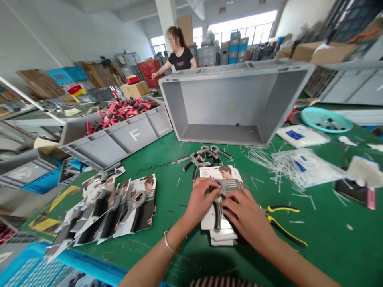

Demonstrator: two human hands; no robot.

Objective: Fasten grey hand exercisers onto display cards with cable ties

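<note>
My left hand and my right hand both rest on a grey hand gripper that lies on a stack of printed cards on the green table. Fingers of both hands curl around the gripper's handles and press it onto the top card. A small heap of loose grey hand grippers lies just beyond the cards. To the left, several finished carded grippers are fanned out in a row.
A grey crate stands tipped on its side behind the heap. Another grey crate at left holds red grippers. Yellow-handled pliers lie right of my hands. Plastic bags, cut tie scraps and a teal dish sit right. A person works beyond.
</note>
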